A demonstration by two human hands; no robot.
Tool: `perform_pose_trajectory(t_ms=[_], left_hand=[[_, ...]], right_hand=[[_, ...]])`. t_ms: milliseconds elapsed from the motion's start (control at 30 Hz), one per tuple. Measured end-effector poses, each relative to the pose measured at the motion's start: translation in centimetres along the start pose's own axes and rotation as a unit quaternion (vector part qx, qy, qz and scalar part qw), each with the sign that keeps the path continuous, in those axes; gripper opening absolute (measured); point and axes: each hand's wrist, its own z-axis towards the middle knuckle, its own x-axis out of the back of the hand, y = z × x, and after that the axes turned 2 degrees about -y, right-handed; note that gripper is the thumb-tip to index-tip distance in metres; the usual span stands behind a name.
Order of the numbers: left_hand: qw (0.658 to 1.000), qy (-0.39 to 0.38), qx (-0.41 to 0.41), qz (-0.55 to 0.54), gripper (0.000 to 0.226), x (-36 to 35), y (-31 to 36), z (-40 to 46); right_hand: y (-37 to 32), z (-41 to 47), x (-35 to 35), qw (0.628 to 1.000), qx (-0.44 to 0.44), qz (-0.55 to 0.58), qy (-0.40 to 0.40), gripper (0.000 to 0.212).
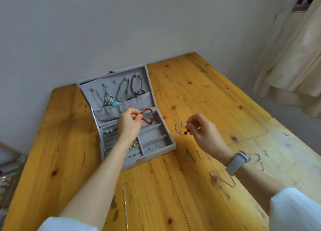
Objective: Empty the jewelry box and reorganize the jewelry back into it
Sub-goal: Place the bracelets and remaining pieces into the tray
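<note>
The grey jewelry box (157,143) sits open on the wooden bench (199,95), lid upright at 12 o'clock with necklaces (111,97) hung inside. The left hand (129,122) is above the tray; its fingers (137,116) pinch a red bead bracelet (149,115) over the upper compartment. At 3 o'clock from the box, the right hand (202,129) pinches a silver chain (178,128) clear of the bench. A grey watch (237,162) is on the right wrist.

A wooden table (199,95) with knots stands against a plain pale wall (104,31). A cream curtain (293,57) hangs at the right side.
</note>
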Motion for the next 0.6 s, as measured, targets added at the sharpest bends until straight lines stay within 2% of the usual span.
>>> perform_pose_trajectory(t_ms=[133,233,300,367,433,500,600], left_hand=[[1.0,0.004,-0.006,0.018,0.008,-0.4,-0.3,0.5],[0.998,-0.021,0.022,-0.047,0.009,-0.3,-0.3,0.7],[0.999,-0.028,0.023,-0.034,0.01,-0.3,-0.3,0.6],[0.993,-0.009,-0.022,0.114,0.011,-0.3,-0.6,0.6],[0.957,0.012,-0.081,0.28,0.017,-0.2,-0.7,0.5],[0.925,0.014,-0.121,0.359,0.022,-0.2,-0.9,0.3],[0.906,0.016,-0.134,0.401,0.027,0.4,-1.2,-0.3]], right_hand=[[0.3,0.2,-0.1,1.0,-0.016,0.025,0.008,0.01],[0.4,0.4,-0.2,0.999,-0.026,0.039,0.011,0.009],[0.4,0.6,-0.4,0.999,-0.03,0.044,0.011,0.009],[0.3,0.8,-0.7,0.998,-0.032,0.047,0.01,0.01],[0.2,1.1,-1.1,0.998,-0.034,0.047,0.009,0.01],[-0.1,1.5,-1.6,0.998,-0.032,0.045,0.012,0.01],[-1.1,2.8,-2.5,0.998,-0.028,0.058,0.018,0.009]])
